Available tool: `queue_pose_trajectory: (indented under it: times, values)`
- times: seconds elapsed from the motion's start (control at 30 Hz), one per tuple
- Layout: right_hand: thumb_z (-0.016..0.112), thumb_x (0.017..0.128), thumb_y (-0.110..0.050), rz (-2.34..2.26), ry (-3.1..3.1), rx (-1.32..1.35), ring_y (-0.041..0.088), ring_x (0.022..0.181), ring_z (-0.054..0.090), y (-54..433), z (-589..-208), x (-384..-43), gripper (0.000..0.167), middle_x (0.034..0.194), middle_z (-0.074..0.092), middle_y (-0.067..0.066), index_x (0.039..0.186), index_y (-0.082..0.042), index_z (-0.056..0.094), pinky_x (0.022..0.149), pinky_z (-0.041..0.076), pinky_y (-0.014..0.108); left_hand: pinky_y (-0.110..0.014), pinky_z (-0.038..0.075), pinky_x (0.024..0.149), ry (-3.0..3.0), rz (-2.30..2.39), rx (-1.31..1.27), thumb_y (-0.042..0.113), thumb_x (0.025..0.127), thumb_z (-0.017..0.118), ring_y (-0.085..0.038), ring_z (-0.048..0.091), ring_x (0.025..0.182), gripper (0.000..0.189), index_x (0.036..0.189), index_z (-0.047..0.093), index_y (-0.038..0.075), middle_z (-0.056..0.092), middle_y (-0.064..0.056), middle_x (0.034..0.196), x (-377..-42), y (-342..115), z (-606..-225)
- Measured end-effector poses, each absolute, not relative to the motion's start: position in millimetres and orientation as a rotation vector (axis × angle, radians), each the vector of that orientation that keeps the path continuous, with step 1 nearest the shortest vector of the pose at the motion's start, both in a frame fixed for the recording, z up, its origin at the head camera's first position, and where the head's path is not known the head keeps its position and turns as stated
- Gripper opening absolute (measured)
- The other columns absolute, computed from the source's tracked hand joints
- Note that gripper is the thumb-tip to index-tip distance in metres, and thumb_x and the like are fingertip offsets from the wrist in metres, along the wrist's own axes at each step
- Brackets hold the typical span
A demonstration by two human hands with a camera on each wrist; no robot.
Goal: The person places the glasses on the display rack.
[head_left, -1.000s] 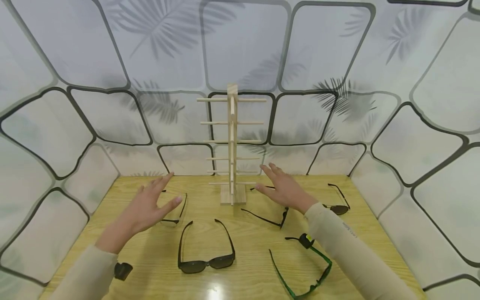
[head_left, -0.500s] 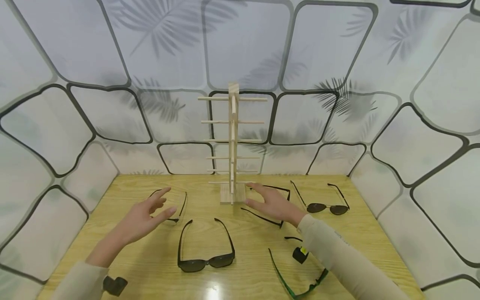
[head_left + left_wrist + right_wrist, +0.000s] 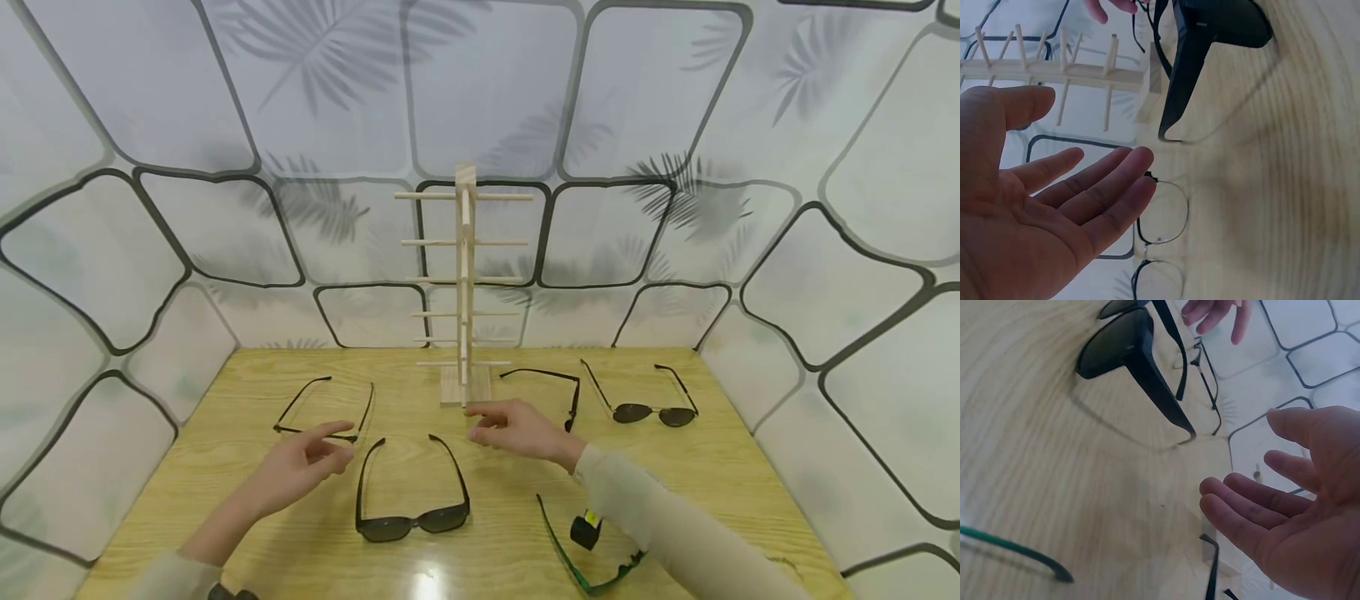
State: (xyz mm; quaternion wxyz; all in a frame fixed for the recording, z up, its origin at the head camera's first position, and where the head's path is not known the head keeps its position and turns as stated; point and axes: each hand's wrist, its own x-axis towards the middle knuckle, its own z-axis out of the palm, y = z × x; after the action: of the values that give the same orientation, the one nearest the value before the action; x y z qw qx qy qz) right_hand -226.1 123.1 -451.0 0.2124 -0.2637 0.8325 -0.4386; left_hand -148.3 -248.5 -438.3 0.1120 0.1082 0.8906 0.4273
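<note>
Black sunglasses (image 3: pixel 414 525) lie on the table, lenses toward me and temples pointing away, between my two hands. My left hand (image 3: pixel 296 471) hovers to their left with relaxed fingers, holding nothing. Just beyond it are thin-rimmed eyeglasses (image 3: pixel 1187 209), temples unfolded. My right hand (image 3: pixel 517 429) is above the table in front of the wooden rack (image 3: pixel 465 283), its fingers loosely bent and nothing in them. It partly hides black-framed glasses (image 3: pixel 576 398) lying behind it. In the right wrist view, the right palm and relaxed fingers show bare.
Aviator sunglasses (image 3: pixel 652 414) lie at the back right. Green-framed glasses (image 3: pixel 564 554) sit at the front right, partly covered by my right sleeve (image 3: pixel 660 525). The rack has several pegs on both sides. Patterned walls (image 3: pixel 847 283) enclose the wooden table (image 3: pixel 300 567).
Both hands have lowered toward me. The right hand has also moved left, uncovering the aviator sunglasses; the left has come off the thin-rimmed eyeglasses. The glasses have stayed in place.
</note>
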Motion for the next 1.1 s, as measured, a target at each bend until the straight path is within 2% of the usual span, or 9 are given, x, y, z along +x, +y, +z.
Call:
queue_pose_trajectory:
  times: [0.13,0.3,0.5,0.67,0.87,1.1]
  values:
    - [0.066,0.106,-0.028,-1.307,2.206,-0.679,0.035,0.108,0.074,118,-457,-223,0.05,0.123,0.075,0.015,0.152,-0.009,0.057,0.092,0.062,0.053,-0.032,0.06,0.077,2.542,1.335,0.317,0.032,0.106,0.064,-0.027,0.074,0.097,0.061,0.154,0.048,-0.002,0.078,-0.015,0.112,-146,-248,-446]
    - [0.066,0.106,-0.024,-1.37,2.113,-0.612,0.031,0.104,0.076,113,-463,-220,0.052,0.121,0.075,0.023,0.152,-0.002,0.055,0.092,0.063,0.051,-0.035,0.062,0.078,2.465,1.42,0.285,0.028,0.106,0.066,-0.026,0.073,0.095,0.063,0.156,0.045,-0.005,0.078,-0.015,0.109,-141,-248,-458]
    - [0.067,0.105,-0.022,-1.377,2.059,-0.56,0.03,0.103,0.077,109,-470,-216,0.049,0.121,0.076,0.019,0.151,-0.005,0.058,0.091,0.063,0.048,-0.035,0.061,0.076,2.424,1.457,0.257,0.025,0.105,0.067,-0.025,0.074,0.09,0.064,0.155,0.044,-0.007,0.079,-0.011,0.104,-136,-247,-466]
    - [0.068,0.105,-0.019,-1.359,2.022,-0.555,0.027,0.104,0.076,105,-475,-213,0.048,0.12,0.076,0.014,0.15,-0.007,0.059,0.091,0.064,0.046,-0.035,0.063,0.08,2.376,1.485,0.261,0.024,0.105,0.067,-0.025,0.076,0.096,0.063,0.155,0.044,-0.008,0.078,-0.016,0.112,-132,-247,-471]
    - [0.069,0.103,-0.013,-1.337,2.024,-0.562,0.022,0.098,0.075,101,-476,-208,0.045,0.118,0.076,0.02,0.147,-0.006,0.062,0.087,0.064,0.044,-0.036,0.064,0.077,2.296,1.527,0.308,0.021,0.103,0.07,-0.024,0.076,0.096,0.065,0.153,0.044,-0.011,0.077,-0.023,0.113,-127,-247,-479]
    - [0.069,0.103,-0.011,-1.314,2.036,-0.561,0.015,0.091,0.073,99,-479,-205,0.044,0.115,0.077,0.02,0.146,-0.007,0.063,0.084,0.065,0.042,-0.032,0.063,0.075,2.268,1.521,0.351,0.016,0.102,0.071,-0.015,0.075,0.09,0.064,0.151,0.044,-0.014,0.077,-0.023,0.11,-126,-247,-484]
